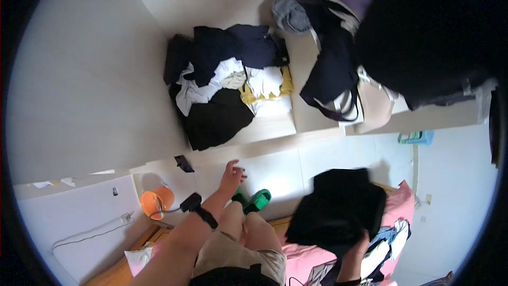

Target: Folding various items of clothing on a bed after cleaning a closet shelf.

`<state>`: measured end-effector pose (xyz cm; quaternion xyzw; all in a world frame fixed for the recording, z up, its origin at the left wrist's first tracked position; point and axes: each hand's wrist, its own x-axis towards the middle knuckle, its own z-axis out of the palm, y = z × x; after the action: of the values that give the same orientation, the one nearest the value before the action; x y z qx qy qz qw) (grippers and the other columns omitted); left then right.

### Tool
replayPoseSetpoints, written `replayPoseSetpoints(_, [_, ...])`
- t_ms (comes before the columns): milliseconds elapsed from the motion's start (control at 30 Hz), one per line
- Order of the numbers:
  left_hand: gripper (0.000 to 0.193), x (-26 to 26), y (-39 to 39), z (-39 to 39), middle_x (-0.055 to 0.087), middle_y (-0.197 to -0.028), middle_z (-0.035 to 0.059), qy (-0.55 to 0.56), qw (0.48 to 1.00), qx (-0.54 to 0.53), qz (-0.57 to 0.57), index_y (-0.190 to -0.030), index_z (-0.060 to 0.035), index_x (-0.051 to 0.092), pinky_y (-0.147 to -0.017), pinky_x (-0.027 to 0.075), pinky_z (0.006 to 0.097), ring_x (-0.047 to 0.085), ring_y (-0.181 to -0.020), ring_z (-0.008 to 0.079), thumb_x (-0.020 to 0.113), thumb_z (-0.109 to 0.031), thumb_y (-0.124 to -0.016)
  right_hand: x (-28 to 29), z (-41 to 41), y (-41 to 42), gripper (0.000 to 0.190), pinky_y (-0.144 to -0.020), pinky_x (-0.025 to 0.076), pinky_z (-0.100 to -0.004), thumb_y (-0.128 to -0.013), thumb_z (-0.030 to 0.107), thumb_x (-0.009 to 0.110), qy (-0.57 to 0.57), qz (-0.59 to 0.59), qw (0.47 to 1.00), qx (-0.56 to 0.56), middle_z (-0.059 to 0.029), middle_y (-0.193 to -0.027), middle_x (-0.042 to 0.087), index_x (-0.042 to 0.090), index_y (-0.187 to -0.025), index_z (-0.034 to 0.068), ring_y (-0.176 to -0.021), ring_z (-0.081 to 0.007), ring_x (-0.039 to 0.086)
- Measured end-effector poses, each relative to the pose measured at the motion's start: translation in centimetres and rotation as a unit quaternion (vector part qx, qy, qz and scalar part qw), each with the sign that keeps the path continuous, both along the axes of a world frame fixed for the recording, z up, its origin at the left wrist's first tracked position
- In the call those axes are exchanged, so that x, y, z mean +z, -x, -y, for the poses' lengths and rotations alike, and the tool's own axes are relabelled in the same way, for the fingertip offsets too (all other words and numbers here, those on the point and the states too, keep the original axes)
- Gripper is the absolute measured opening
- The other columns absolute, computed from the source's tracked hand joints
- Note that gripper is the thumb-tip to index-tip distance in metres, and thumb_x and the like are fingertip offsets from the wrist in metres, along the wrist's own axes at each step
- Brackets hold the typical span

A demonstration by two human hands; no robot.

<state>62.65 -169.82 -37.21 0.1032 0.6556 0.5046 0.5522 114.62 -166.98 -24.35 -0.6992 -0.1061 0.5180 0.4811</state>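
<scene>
My right hand (360,246) grips the lower edge of a folded black garment (337,206), held above the pink bed sheet (307,256). My left hand (233,178) hangs with fingers apart and nothing in it, over the tiled floor just in front of the wardrobe. Inside the lower wardrobe compartment lie a black garment (216,119), dark navy clothes (238,45), white clothes (198,91) and a yellow cloth (286,83). A wrist strap with a small black device is on my left forearm.
Dark clothes and a black strapped bag (333,75) hang or lie at the upper right. An orange bin (158,202) stands on the floor at the left. Green slippers (258,201) are on my feet. More clothes (375,256) lie on the bed. The wardrobe's front ledge (262,147) crosses ahead.
</scene>
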Motion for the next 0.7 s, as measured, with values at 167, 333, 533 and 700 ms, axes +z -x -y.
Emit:
replayPoseSetpoints(167, [0.073,-2.2,2.8,-3.6,0.048,-0.115,0.0190,0.026,0.983,0.009,-0.179,-0.144,-0.0048,0.021,-0.072,0.052,0.0335,0.062,-0.081,0.0218,0.059,-0.008,-0.082,11.7,9.1,-5.9,0.057,-0.102,0.036,-0.0430,-0.086,0.039,0.057,0.016,0.365,0.931,0.012,-0.0125,-0.129,0.049,0.047,-0.130,0.005,-0.117,-0.0306,0.047])
replayPoseSetpoints(333, [0.092,2.3,5.9,-10.8,0.036,-0.130,0.0250,0.012,0.915,0.013,-0.403,-0.148,-0.0067,0.015,-0.093,0.044,0.0406,0.043,-0.118,0.0339,0.069,-0.010,-0.073,13.5,18.2,-9.7,0.074,-0.109,0.024,-0.0392,-0.086,0.050,0.054,0.288,0.452,0.838,0.102,-0.0119,-0.142,0.035,0.032,-0.139,0.002,-0.130,-0.0297,0.034])
replayPoseSetpoints(533, [0.109,6.1,9.5,-18.0,0.010,-0.151,0.0244,0.143,0.687,-0.038,-0.712,-0.150,-0.0186,0.014,-0.108,0.025,0.0562,0.017,-0.138,0.0424,0.082,-0.030,-0.066,0.1,24.6,-11.5,0.071,-0.106,0.028,-0.0403,-0.087,0.042,0.055,0.387,0.137,0.912,-0.030,-0.0117,-0.144,0.034,0.032,-0.139,-0.001,-0.130,-0.0289,0.035])
replayPoseSetpoints(700, [0.121,9.2,15.2,-23.9,0.002,-0.156,0.0175,0.213,0.531,-0.234,-0.786,-0.150,-0.0327,0.014,-0.096,0.021,0.0782,0.008,-0.140,0.0468,0.087,-0.047,-0.054,-6.6,17.3,0.9,0.050,-0.097,0.046,-0.0486,-0.091,0.021,0.058,0.182,-0.099,0.977,-0.056,-0.0107,-0.137,0.042,0.043,-0.136,0.008,-0.121,-0.0285,0.047])
